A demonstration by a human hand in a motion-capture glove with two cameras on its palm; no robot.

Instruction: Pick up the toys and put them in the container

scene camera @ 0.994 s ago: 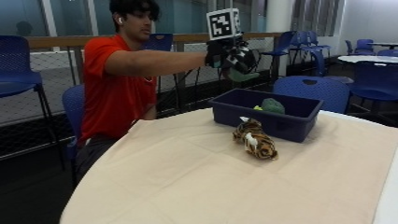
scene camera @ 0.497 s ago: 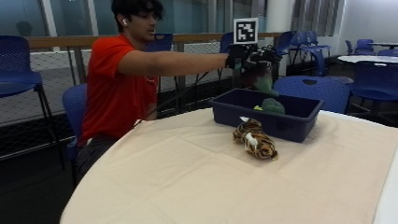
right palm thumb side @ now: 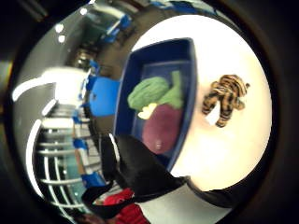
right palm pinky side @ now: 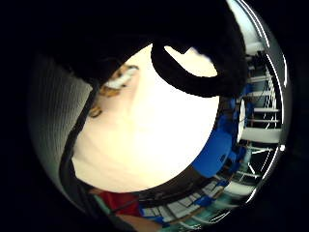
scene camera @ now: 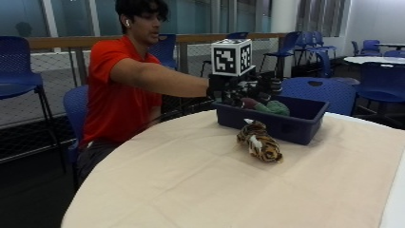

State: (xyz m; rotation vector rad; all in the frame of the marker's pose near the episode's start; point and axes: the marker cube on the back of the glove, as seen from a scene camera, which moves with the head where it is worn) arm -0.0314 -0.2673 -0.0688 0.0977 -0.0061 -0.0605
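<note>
i sit at a round table (scene camera: 190, 190) with a beige cloth, and my right arm is stretched out over it. my gloved right hand (scene camera: 244, 88) hangs above the near end of the blue container (scene camera: 297, 126), which stands on the far part of the table. from the outside view i cannot tell if the fingers are straight or curled, because the hand is dark and partly hidden, and the palm views show only straps at the edge. i see no toy in the hand in any view.

inside the container lie two toys. the green plush toy (right palm thumb side: 152, 93) lies in the middle, and the purple plush toy (right palm thumb side: 161, 128) lies just beside it, touching it, more to the end that is under my palm. in the outside view i see only the tops of them over the container wall, the green one (scene camera: 273, 107) and a bit of the purple one (scene camera: 250, 101).

the tiger toy (scene camera: 259, 142) lies on the cloth outside the container, just beside its long front wall, on its side. in the thumb side palm view the tiger (right palm thumb side: 224, 100) is near the wall but apart from it. in the little finger side palm view only a small part of it (right palm pinky side: 116, 79) shows behind the black glove.

blue chairs (scene camera: 19, 66) stand around behind the table.
</note>
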